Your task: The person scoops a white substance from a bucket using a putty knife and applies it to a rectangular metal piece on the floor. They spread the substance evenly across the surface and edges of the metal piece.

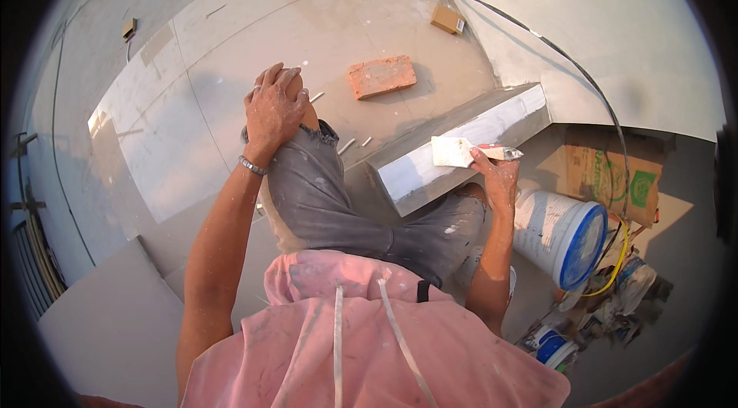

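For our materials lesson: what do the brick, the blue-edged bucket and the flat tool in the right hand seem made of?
Brick: probably fired clay, matte and rough; its orange-red colour and uneven face suggest it.
Blue-edged bucket: likely plastic, smooth-looking; its even, rounded white wall suggests it.
Flat tool: material unclear; its broad end looks matte white, perhaps from a coating.

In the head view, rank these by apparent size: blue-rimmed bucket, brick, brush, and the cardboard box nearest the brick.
1. Blue-rimmed bucket
2. Brick and brush: unsure; the brush looks longer, the brick bulkier, and the brush is probably nearer the camera
3. Cardboard box
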Tool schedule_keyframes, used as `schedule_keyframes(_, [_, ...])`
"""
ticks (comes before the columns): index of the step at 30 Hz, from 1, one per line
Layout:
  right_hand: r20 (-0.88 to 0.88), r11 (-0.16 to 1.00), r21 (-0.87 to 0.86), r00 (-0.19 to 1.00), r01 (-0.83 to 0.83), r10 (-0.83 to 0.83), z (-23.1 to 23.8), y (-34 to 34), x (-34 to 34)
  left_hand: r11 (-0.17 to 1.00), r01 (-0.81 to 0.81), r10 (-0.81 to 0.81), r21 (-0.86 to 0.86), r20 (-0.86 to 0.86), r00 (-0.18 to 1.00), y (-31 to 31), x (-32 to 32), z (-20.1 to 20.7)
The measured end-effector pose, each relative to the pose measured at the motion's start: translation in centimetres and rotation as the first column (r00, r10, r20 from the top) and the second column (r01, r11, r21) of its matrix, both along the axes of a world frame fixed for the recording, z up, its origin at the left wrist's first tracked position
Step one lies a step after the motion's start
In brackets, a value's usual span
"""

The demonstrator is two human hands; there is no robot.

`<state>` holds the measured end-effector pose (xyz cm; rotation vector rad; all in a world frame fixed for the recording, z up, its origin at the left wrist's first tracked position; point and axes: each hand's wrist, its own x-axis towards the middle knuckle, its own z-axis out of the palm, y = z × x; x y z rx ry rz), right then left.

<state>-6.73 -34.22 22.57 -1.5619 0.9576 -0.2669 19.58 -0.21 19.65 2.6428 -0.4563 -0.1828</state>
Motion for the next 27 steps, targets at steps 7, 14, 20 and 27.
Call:
schedule_keyframes(7, [-0.048, 0.91, 0.263, 0.938, -0.321, 0.344, -1.3, 5.1, 0.5, 1.0, -0.002, 0.002, 0.013, -0.03, 1.0, -0.3, -0.2, 0.9])
schedule_keyframes(14, [-0.063, 0.999, -0.036, 0.997, -0.037, 0.035, -0.5, -5.4, 0.8, 1.0, -0.025, 0.025, 0.006, -0.019, 1.0, 0.1, -0.5, 1.1])
schedule_keyframes(20, [-0.094, 0.813, -0.58, 0.996, -0.048, -0.008, -1.3, -7.5, 0.2, 1.0, -0.003, 0.004, 0.03, -0.01, 1.0, -0.4, -0.4, 1.4])
schedule_keyframes(27, [-0.119, 0.703, -0.548, 0.874, -0.453, 0.471, 0.5, 10.3, -1.7, 0.998, 0.013, -0.012, 0.058, -0.018, 1.0, -0.2, -0.2, 1.3])
